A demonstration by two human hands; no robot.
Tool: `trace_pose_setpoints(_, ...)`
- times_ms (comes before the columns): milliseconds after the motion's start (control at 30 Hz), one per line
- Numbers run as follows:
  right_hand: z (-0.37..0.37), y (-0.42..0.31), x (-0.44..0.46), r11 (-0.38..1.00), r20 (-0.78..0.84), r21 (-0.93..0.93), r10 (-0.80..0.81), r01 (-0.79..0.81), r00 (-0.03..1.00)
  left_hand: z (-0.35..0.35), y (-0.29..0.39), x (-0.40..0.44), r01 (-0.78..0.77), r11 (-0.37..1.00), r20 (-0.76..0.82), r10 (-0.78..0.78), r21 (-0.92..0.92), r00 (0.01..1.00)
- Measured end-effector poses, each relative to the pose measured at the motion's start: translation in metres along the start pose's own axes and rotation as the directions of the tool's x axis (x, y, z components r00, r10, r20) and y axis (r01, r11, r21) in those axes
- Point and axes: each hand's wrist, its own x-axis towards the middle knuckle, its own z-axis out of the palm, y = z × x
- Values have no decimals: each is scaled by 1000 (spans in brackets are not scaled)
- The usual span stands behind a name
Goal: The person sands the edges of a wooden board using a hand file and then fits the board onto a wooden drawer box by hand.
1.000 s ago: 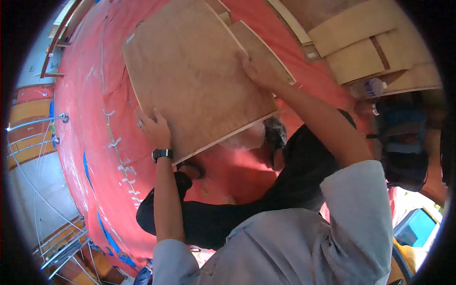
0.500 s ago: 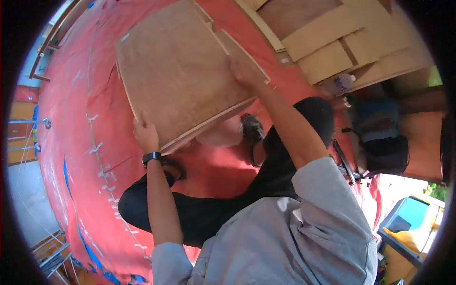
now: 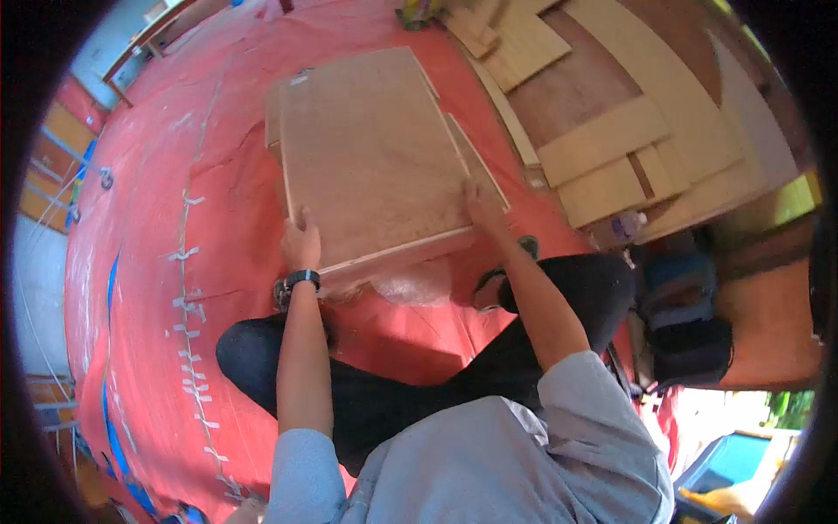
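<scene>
A large brown plywood panel (image 3: 375,157) lies in front of me, on top of other wooden boards whose edges stick out to its left and right. My left hand (image 3: 302,244) grips its near left edge, fingers wrapped over the side. My right hand (image 3: 483,205) holds the right edge close to the near corner. Under the near edge, something pale and translucent (image 3: 415,284) shows, partly hidden by the panel. A dark watch (image 3: 301,279) is on my left wrist.
Red sheeting (image 3: 236,349) with strips of tape covers the floor. More cut plywood boards (image 3: 602,131) lie at the right, with a plastic bottle (image 3: 627,227) on their near edge. A black-and-blue bag or cloth (image 3: 690,323) sits nearer. A blue bin (image 3: 724,463) stands at lower right.
The panel has turned to sit squarer before me and appears lower, over the other boards. Both hands moved with it and keep their hold. The camera view has shifted.
</scene>
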Motion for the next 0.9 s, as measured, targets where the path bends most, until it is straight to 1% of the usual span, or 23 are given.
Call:
trace_pose_setpoints(67,3,-2,7,987,5,-137,83,-81,997,-5,8,-7,-33,999,-46,34,17,998)
trace_pose_setpoints(100,7,3,10,988,19,-156,17,-14,1000,-8,10,-11,-49,998,-64,51,32,997)
trace_pose_setpoints(133,11,14,14,983,33,-176,-46,52,998,-4,5,-9,-64,997,-116,69,49,991)
trace_pose_setpoints(200,18,31,25,980,8,-149,-129,129,992,9,-6,0,-94,992,-223,110,82,969)
trace_pose_setpoints(267,30,44,37,986,-60,-58,-159,156,985,2,0,1,-35,992,-150,52,118,987)
trace_pose_setpoints(300,35,49,42,991,-39,-42,-131,130,991,-1,1,-1,-3,990,-115,19,139,993)
trace_pose_setpoints(367,40,63,49,1000,67,6,-25,25,997,-5,4,-7,-36,997,-116,43,65,992)
trace_pose_setpoints(400,42,65,54,999,80,-1,-41,41,996,-5,8,-10,-53,998,-124,56,28,991)
trace_pose_setpoints(433,39,69,50,996,89,-20,-87,89,992,-3,11,-12,-47,998,-93,44,-28,995)
trace_pose_setpoints(467,36,74,49,983,87,-39,-174,177,981,-4,13,-13,-29,996,-87,21,-83,996)
trace_pose_setpoints(500,32,79,45,966,99,-51,-247,253,964,10,-7,-5,-65,994,-50,61,-89,997)
trace_pose_setpoints(533,31,86,48,942,117,-64,-321,330,940,-1,-1,-11,-41,996,-57,36,-77,998)
trace_pose_setpoints(600,28,111,59,873,153,-114,-456,474,877,14,-1,-10,-55,998,-294,58,18,954)
trace_pose_setpoints(633,27,126,73,815,173,-162,-532,556,829,-3,5,-9,-1,998,-116,9,66,993)
trace_pose_setpoints(667,31,143,92,700,193,-238,-645,673,739,2,4,-10,39,999,-193,-46,-37,980)
trace_pose_setpoints(700,37,171,117,503,194,-339,-789,795,583,-6,2,-14,24,999,-158,-30,-34,987)
trace_pose_setpoints(733,25,164,109,613,199,-299,-709,731,677,-9,4,-16,-5,999,-101,2,-36,995)
trace_pose_setpoints(767,22,149,96,709,190,-244,-634,662,750,-8,4,-15,5,998,-141,-13,-56,990)
trace_pose_setpoints(800,15,139,81,769,187,-216,-572,601,799,-4,5,-14,12,997,-170,-25,-77,985)
trace_pose_setpoints(833,7,128,69,799,194,-197,-536,568,822,2,7,-16,28,994,-183,-46,-101,982)
trace_pose_setpoints(900,6,108,52,823,212,-155,-513,547,832,6,4,-15,46,996,-123,-56,-81,991)
